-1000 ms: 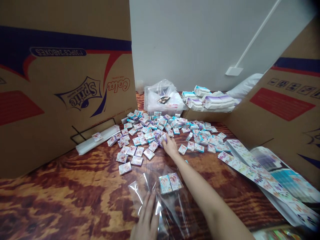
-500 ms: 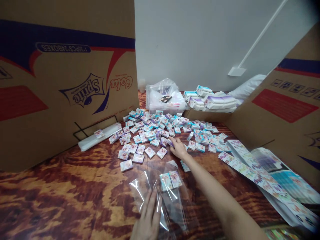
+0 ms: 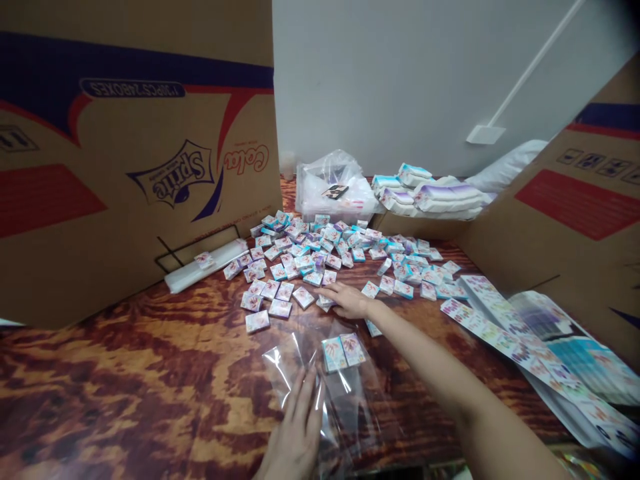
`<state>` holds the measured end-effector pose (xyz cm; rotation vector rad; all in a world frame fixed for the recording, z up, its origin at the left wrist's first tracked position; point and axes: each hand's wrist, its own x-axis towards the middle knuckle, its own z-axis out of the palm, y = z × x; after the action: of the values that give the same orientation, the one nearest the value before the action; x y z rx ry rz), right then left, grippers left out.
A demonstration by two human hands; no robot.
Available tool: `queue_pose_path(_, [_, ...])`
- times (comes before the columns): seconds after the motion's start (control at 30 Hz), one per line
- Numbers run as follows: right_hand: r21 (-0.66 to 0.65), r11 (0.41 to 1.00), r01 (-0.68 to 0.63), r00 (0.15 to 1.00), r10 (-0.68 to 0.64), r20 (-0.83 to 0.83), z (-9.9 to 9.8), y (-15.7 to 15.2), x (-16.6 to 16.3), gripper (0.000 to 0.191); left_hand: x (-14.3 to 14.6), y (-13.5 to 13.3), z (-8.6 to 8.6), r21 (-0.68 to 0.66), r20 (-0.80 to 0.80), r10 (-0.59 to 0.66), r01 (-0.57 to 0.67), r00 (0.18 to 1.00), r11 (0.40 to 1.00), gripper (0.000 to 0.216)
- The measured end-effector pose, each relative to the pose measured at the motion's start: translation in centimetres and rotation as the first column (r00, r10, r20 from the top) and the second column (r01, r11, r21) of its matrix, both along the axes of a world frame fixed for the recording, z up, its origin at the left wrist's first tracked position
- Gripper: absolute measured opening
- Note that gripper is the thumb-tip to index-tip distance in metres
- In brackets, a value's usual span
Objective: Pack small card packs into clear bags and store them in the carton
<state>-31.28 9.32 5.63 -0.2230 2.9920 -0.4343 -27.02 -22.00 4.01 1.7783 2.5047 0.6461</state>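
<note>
My left hand (image 3: 299, 423) lies flat with fingers stretched out, pressing on a clear plastic bag (image 3: 283, 373) on the table. Two small printed boxes (image 3: 343, 353), one with a light blue edge and one purplish, lie side by side at the bag's upper right part. My right hand (image 3: 347, 301) reaches past the bag to the near side of a pile of small printed boxes (image 3: 303, 263). Its fingers are extended leftward over a small box (image 3: 324, 305) that they partly cover. Whether the fingertips grip any box is hidden.
Tall cardboard cartons stand at the left (image 3: 150, 133) and right (image 3: 575, 220). Behind the pile lie plastic bags (image 3: 340, 190) and stacked white packs (image 3: 445, 197). Printed sheets (image 3: 520, 340) lie at the right. A bundle of clear sleeves (image 3: 207, 267) rests by the left carton.
My right hand has moved a little left and nearer, from a purple-edged box to boxes beside it. My left hand stays on the bag. The view has shifted slightly.
</note>
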Motion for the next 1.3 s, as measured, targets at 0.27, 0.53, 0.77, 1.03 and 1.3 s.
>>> queue_pose_path(0.27, [0.009,0.949,0.316,0.949,-0.316,0.001,-0.7,-1.1,2.4,0.080,0.3,0.2,0.9,-0.027,0.024,-0.021,0.022,0.999,0.999,0.076])
queue_pose_path(0.53, [-0.075,0.978,0.193,0.954,-0.205,-0.219,-1.5,0.2,4.2,0.053,0.3,0.2,0.9,-0.048,0.062,0.020,-0.017,0.998,0.999,0.071])
queue_pose_path(0.77, [-0.116,0.972,0.203,0.925,-0.229,-0.302,-3.2,0.0,4.2,0.050,0.8,0.3,1.3,-0.110,0.040,0.019,-0.015,0.999,0.994,0.080])
queue_pose_path(1.03, [-0.232,0.971,0.055,0.934,-0.132,-0.332,-3.1,0.3,3.9,0.051,0.7,-0.2,1.3,-0.096,-0.040,-0.039,0.035,0.998,0.995,0.083])
queue_pose_path(1.3, [-0.229,0.972,-0.049,0.962,-0.016,-0.273,-3.4,1.9,3.9,0.052,0.7,-0.3,1.0,0.090,-0.099,-0.045,0.054,0.994,0.995,0.075])
